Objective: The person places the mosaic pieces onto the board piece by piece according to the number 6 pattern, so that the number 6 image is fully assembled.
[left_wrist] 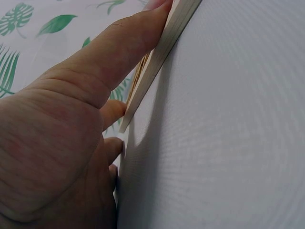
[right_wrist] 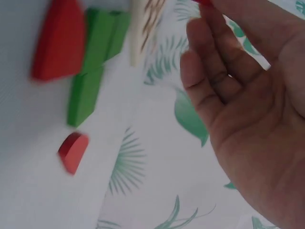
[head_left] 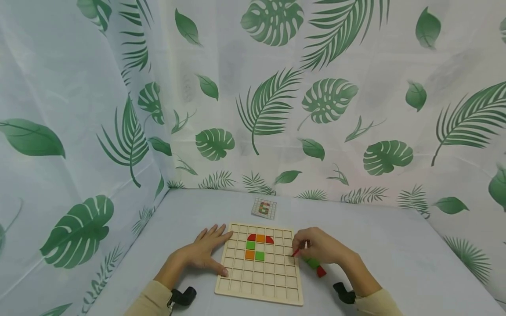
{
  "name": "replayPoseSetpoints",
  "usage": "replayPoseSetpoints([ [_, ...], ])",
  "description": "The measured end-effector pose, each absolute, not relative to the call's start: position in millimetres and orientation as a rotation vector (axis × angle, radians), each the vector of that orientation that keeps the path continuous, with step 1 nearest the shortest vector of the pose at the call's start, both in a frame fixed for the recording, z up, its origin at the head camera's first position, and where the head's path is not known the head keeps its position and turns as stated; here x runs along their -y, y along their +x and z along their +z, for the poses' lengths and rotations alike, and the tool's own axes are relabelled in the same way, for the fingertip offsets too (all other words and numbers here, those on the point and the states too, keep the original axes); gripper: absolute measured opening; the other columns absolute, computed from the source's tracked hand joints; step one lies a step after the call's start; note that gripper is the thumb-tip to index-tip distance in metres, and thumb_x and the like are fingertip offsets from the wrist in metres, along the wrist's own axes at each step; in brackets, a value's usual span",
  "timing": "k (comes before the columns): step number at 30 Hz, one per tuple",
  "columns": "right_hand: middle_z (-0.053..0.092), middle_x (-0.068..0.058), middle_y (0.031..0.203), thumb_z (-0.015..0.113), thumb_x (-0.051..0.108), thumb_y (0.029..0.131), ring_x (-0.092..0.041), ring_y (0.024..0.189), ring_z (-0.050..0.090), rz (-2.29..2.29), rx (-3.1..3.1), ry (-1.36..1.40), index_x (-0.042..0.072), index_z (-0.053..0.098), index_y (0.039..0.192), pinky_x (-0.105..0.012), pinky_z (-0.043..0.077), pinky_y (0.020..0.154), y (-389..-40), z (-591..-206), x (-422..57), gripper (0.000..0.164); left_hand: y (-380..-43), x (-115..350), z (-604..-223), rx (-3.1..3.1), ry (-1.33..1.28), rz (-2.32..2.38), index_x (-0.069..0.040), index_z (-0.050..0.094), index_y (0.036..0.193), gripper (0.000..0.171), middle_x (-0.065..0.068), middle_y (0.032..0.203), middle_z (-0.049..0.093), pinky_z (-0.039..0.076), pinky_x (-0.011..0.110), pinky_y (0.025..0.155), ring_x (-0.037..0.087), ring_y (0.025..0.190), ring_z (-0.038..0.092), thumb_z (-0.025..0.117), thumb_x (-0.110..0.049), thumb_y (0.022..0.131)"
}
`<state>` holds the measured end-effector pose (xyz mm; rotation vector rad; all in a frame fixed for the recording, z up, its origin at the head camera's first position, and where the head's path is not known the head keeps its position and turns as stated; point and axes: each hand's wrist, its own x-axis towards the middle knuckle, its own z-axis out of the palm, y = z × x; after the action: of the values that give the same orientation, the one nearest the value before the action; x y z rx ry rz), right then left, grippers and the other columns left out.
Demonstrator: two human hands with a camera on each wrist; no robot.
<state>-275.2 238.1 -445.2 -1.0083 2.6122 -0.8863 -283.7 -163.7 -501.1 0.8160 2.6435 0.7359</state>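
A wooden grid board [head_left: 272, 281] lies on the table, with red, orange and green tiles [head_left: 250, 245] in some of its squares. My left hand [head_left: 201, 252] spreads its fingers at the board's left edge; thumb and index finger touch the rim, as the left wrist view also shows. Over the board's right edge, my right hand [head_left: 322, 245] pinches a red tile [head_left: 295, 252] between thumb and fingers. Only a sliver of that tile shows in the right wrist view. Beneath the right hand lie green tiles [right_wrist: 86, 95] and red tiles [right_wrist: 59, 40], partly hidden in the head view.
A small card [head_left: 264, 208] printed with a gridded coloured pattern lies behind the board. White cloth [head_left: 348, 219] covers the table. Leaf-printed curtains [head_left: 276, 166] hang at the back and left. Black wrist mounts [head_left: 183, 296] sit on both forearms.
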Motion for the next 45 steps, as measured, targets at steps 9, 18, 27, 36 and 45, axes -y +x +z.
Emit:
replayPoseSetpoints([
  [9, 0.078, -0.005, 0.103, 0.073, 0.005, 0.096, -0.004, 0.083, 0.071, -1.046, -2.649, -1.089, 0.004, 0.077, 0.111, -0.023, 0.061, 0.076, -286.6, -451.1, -218.8, 0.016, -282.3, 163.5, -502.2, -2.628, 0.831, 0.746, -0.018, 0.028, 0.166, 0.118, 0.017, 0.175, 0.011, -0.002, 0.065, 0.128, 0.042, 0.162, 0.001, 0.085, -0.065, 0.075],
  [18, 0.077, 0.006, 0.095, 0.076, 0.009, 0.094, -0.005, 0.082, 0.067, -1.012, -2.634, -0.98, 0.009, 0.08, 0.104, -0.023, 0.059, 0.077, -288.3, -455.9, -189.3, 0.01, -284.5, 164.4, -508.9, -2.647, 0.822, 0.745, -0.022, 0.027, 0.166, 0.119, 0.015, 0.175, 0.01, -0.003, 0.064, 0.129, 0.041, 0.163, 0.0, 0.084, -0.069, 0.073],
  [27, 0.076, 0.004, 0.093, 0.078, 0.003, 0.091, -0.004, 0.081, 0.064, -0.936, -2.665, -1.011, 0.008, 0.079, 0.099, -0.023, 0.057, 0.074, -286.3, -457.3, -172.8, 0.01, -284.9, 164.4, -508.7, -2.646, 0.818, 0.75, -0.023, 0.028, 0.166, 0.119, 0.015, 0.175, 0.01, -0.003, 0.064, 0.129, 0.041, 0.163, -0.001, 0.084, -0.069, 0.073],
  [36, 0.076, 0.003, 0.087, 0.08, 0.0, 0.088, -0.002, 0.076, 0.062, -0.911, -2.638, -1.067, 0.011, 0.078, 0.09, -0.021, 0.058, 0.073, -286.8, -463.2, -166.8, 0.011, -284.9, 164.5, -506.7, -2.649, 0.812, 0.748, -0.022, 0.028, 0.166, 0.119, 0.015, 0.175, 0.01, -0.003, 0.064, 0.129, 0.041, 0.163, -0.001, 0.084, -0.07, 0.072],
  [45, 0.075, 0.008, 0.085, 0.082, 0.004, 0.088, -0.002, 0.073, 0.06, -0.857, -2.666, -1.026, 0.015, 0.079, 0.089, -0.021, 0.056, 0.071, -287.5, -467.4, -163.9, 0.012, -285.9, 164.2, -505.1, -2.652, 0.813, 0.733, -0.023, 0.028, 0.166, 0.119, 0.015, 0.175, 0.011, -0.003, 0.064, 0.129, 0.041, 0.163, 0.0, 0.084, -0.069, 0.072],
])
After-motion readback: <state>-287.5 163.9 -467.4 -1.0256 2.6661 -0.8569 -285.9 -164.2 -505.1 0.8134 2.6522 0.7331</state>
